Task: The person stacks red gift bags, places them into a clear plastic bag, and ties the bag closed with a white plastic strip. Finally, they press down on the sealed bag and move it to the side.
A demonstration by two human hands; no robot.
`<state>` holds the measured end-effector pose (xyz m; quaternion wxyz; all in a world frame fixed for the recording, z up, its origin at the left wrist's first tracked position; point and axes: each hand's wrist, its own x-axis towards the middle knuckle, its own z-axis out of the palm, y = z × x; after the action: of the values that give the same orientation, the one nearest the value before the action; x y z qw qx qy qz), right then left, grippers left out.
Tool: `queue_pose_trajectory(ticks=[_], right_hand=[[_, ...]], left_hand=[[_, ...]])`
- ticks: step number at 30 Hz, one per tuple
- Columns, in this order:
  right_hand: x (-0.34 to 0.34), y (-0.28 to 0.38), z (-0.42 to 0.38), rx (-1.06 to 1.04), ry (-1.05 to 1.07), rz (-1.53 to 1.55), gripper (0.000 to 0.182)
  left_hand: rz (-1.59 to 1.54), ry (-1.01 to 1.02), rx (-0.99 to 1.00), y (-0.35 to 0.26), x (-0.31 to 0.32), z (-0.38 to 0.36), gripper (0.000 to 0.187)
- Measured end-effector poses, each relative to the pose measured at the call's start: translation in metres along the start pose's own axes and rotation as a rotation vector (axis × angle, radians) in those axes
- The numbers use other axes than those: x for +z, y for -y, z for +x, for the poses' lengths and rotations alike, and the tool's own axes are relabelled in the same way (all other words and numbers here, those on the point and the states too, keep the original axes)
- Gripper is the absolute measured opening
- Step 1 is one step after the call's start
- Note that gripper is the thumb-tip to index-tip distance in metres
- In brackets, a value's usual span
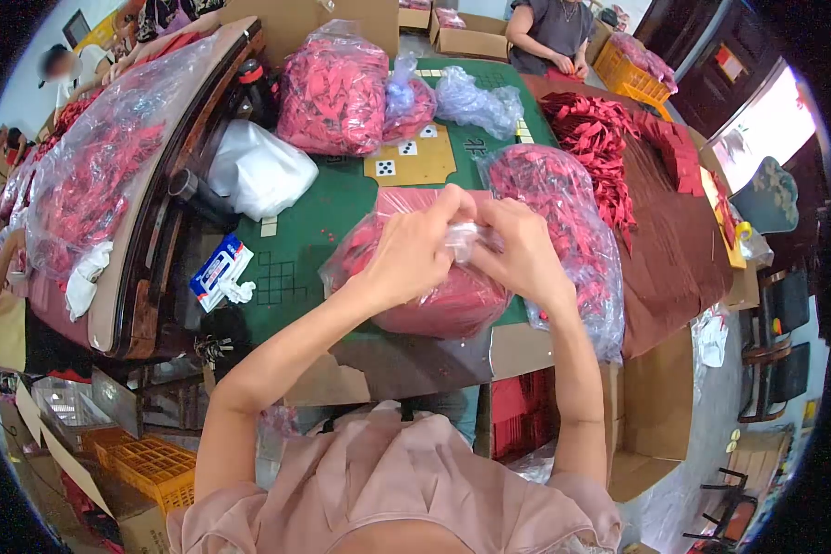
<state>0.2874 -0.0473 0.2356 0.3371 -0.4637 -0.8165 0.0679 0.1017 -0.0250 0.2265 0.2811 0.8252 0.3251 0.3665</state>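
Note:
Right in front of me a clear plastic bag of red items (443, 309) lies on the green table (295, 245). My left hand (415, 245) and my right hand (524, 247) meet above it, fingers closed on the gathered, twisted top of the bag. The fingertips of both hands nearly touch around the whitish plastic. Just right of the bag lies another clear bag of red pieces (549, 194). Behind my hands is a yellow board (411, 157) with dice patterns.
Farther back stand a large bag of red pieces (332, 97) and crumpled clear plastic (480, 102). On the left are a white bag (258, 171), a dark bottle (194, 194) and a wipes packet (220, 268). Loose red strips (596, 138) lie right, near another person (549, 37).

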Motion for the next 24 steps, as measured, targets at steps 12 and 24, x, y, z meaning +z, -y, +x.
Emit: queue_pose_trajectory(ticks=[12,24], right_hand=[[-0.001,-0.001,-0.003,0.059,0.017,0.081,0.023],[-0.02,0.018,0.002,0.315,0.111,0.462,0.014]], left_hand=[[-0.184,0.048,-0.066,0.007,-0.006,0.006,0.028],[0.196,-0.103,0.203,-0.002,-0.001,-0.008,0.039]])
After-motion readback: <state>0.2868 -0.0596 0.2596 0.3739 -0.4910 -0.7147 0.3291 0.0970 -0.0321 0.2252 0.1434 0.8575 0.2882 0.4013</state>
